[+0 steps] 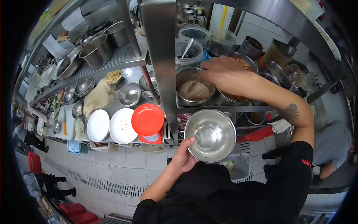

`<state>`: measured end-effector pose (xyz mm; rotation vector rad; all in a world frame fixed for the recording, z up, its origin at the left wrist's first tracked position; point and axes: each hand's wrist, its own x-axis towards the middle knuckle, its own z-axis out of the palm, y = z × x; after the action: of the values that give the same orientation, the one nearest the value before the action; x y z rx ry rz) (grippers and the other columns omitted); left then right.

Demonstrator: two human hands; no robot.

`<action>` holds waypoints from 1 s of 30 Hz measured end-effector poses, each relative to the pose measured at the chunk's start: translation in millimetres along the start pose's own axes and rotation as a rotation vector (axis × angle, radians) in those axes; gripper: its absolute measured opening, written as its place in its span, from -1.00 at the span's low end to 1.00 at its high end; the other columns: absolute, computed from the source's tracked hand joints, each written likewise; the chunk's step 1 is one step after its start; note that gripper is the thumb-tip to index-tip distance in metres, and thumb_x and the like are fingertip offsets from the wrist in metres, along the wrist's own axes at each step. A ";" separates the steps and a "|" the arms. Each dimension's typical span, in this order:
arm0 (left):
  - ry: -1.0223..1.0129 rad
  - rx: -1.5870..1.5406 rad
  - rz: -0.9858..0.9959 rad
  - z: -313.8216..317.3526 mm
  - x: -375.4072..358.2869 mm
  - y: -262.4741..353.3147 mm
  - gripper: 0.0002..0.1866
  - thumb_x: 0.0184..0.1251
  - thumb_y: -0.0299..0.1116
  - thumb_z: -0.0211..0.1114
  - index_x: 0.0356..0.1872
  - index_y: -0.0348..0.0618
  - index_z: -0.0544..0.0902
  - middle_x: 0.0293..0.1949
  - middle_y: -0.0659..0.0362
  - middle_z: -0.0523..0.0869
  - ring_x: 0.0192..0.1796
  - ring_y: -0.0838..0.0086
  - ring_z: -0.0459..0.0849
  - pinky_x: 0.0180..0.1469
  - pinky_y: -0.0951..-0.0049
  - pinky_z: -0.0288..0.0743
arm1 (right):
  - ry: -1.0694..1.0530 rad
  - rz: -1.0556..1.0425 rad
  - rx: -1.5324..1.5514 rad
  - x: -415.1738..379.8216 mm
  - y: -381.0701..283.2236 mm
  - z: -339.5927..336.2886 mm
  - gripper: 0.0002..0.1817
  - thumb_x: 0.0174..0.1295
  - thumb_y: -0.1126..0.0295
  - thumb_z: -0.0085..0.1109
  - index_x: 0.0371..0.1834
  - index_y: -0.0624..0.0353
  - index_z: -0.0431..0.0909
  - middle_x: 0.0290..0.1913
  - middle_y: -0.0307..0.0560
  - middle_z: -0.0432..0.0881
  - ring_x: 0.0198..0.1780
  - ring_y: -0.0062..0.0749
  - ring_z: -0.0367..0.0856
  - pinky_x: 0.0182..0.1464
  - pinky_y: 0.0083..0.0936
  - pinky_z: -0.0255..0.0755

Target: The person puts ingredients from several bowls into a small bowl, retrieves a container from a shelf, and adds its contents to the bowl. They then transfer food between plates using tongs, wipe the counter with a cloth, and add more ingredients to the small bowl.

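A steel mixing bowl point(210, 135) is held in my left hand point(182, 156), thumb over its rim. Its inside looks wet, with small specks on the wall. My right hand point(216, 71) reaches over the right edge of a steel pot point(179, 93) containing brownish powder point(194, 90). Those fingers point left and down, slightly blurred, and I cannot make out whether they grip anything. Behind this hand stands a steel container of reddish-orange food point(244, 63). Just left of it is a clear plastic tub point(190, 61) with a spoon point(187, 48) in it.
A steel post point(160, 56) divides the counter from the pots. On the left are a red plate on a scale point(147, 119), white plates point(98, 125), noodles point(99, 97) and an orange-handled knife point(64, 123). A steel shelf rail point(261, 7) crosses above. Another person point(332, 145) is at right.
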<state>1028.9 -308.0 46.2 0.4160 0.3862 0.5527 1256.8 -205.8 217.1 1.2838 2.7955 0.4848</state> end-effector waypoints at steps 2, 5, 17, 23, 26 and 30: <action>-0.003 0.006 -0.006 5.5 3.8 3.1 -0.29 0.34 -0.03 0.18 0.40 -0.21 0.23 0.27 -0.04 0.49 0.26 0.12 0.56 0.22 0.00 0.53 | 0.014 -0.025 -0.040 -17.3 -5.9 -0.7 -0.66 0.00 0.49 0.18 -0.09 0.14 0.60 -0.22 -0.13 0.55 -0.13 -0.19 0.59 -0.13 -0.23 0.52; -0.075 -0.019 -0.007 21.6 8.0 14.0 -0.43 0.43 -0.10 0.16 0.33 -0.19 0.33 0.17 0.04 0.60 0.16 0.29 0.65 0.14 0.19 0.62 | 0.118 0.053 -0.047 -46.0 -4.5 -19.4 -0.79 0.06 0.44 0.16 -0.21 0.18 0.59 -0.23 -0.09 0.62 -0.19 -0.17 0.68 -0.21 -0.23 0.58; -0.089 0.006 -0.163 62.5 28.7 25.7 -0.33 0.39 0.00 0.08 0.41 -0.16 0.22 0.31 -0.06 0.44 0.27 0.02 0.53 0.17 -0.17 0.52 | -0.127 0.474 0.171 -95.7 16.9 11.1 -0.82 0.01 0.38 0.11 -0.55 0.24 0.64 -0.46 0.19 0.65 -0.32 0.12 0.66 -0.23 -0.10 0.56; -0.056 0.022 -0.144 59.1 23.9 24.8 -0.28 0.37 0.02 0.11 0.42 -0.16 0.20 0.34 -0.05 0.40 0.32 0.04 0.48 0.25 -0.13 0.47 | -0.198 0.717 0.677 -109.7 53.6 0.3 -0.76 0.10 0.38 0.15 -0.24 0.24 0.73 -0.42 0.06 0.71 -0.38 -0.24 0.68 -0.26 -0.38 0.50; -0.068 -0.015 -0.134 54.2 25.7 23.8 -0.32 0.39 0.02 0.07 0.41 -0.14 0.21 0.33 -0.06 0.41 0.29 0.05 0.52 0.20 -0.09 0.52 | -0.002 0.654 0.662 -116.9 32.0 -35.3 -0.76 0.09 0.36 0.13 -0.29 0.26 0.72 -0.37 0.15 0.70 -0.34 -0.12 0.69 -0.20 -0.28 0.52; -0.052 -0.013 -0.142 55.9 26.0 25.1 -0.29 0.38 0.04 0.06 0.43 -0.14 0.19 0.34 -0.07 0.40 0.30 0.02 0.50 0.21 -0.13 0.50 | 0.054 0.374 0.569 -115.6 4.2 -52.6 -0.76 0.11 0.43 0.12 -0.23 0.27 0.70 -0.33 0.08 0.68 -0.29 -0.08 0.68 -0.28 -0.28 0.54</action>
<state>1064.2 -288.9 99.3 0.3868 0.3587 0.4050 1328.1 -303.4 256.3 1.9303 2.8435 -0.3150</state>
